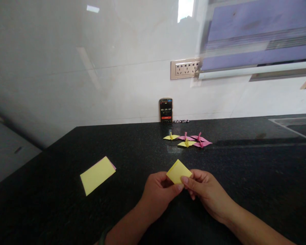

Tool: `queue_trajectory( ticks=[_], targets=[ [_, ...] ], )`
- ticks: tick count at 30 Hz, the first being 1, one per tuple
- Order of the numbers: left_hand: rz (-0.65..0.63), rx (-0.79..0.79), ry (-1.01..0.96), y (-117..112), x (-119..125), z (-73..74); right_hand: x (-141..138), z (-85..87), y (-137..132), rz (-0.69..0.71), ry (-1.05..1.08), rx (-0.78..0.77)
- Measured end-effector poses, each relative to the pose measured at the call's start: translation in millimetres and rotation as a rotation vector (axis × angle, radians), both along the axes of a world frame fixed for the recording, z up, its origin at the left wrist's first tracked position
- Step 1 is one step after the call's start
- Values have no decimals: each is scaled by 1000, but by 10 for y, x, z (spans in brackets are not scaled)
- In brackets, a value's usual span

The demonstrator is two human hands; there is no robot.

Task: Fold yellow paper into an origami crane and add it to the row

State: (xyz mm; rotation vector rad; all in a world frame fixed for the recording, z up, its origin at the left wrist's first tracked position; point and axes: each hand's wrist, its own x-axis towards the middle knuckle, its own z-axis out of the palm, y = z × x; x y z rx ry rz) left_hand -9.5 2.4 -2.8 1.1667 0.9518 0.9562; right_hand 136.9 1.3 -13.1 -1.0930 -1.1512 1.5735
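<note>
A small yellow folded paper square (pixel 178 171) is held up above the dark counter, turned so one corner points away from me. My left hand (pixel 160 190) grips its left side and lower edge, thumb in front. From the right, my right hand (pixel 203 189) pinches the same paper, its thumb pressing near the bottom corner. Both hands' fingers behind the paper are partly hidden. Beyond them lie several folded paper cranes, among them a yellow crane (pixel 171 136) and a pink crane (pixel 202 144).
A stack of yellow paper sheets (pixel 98 175), with a pink edge showing, lies left on the black speckled counter (pixel 132 149). Against the wall leans a phone (pixel 166 110) displaying a timer, a beaded strap (pixel 181 121) beside it. A wall socket (pixel 185 68) is above.
</note>
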Motion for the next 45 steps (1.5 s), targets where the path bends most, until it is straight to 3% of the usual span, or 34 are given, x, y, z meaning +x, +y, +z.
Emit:
queue_trajectory(
  ticks=[17, 24, 30, 36, 41, 43, 45],
  targets=[
    [-74, -127, 112, 53, -72, 94, 36, 70, 30, -20, -127, 84],
    [-34, -29, 115, 59, -87, 73, 22, 45, 28, -21, -90, 87],
    [18, 22, 180, 21, -54, 43, -57, 89, -6, 74, -26, 65],
    [55, 79, 242, 4, -50, 80, -6, 30, 7, -122, -41, 97],
    [54, 66, 259, 13, -69, 96, 79, 94, 92, -301, 61, 86],
    [19, 47, 249, 5, -59, 93, 76, 120, 89, -235, 80, 59],
    [-32, 34, 239, -8, -38, 87, 50, 132, 56, -84, 74, 27]
  ],
)
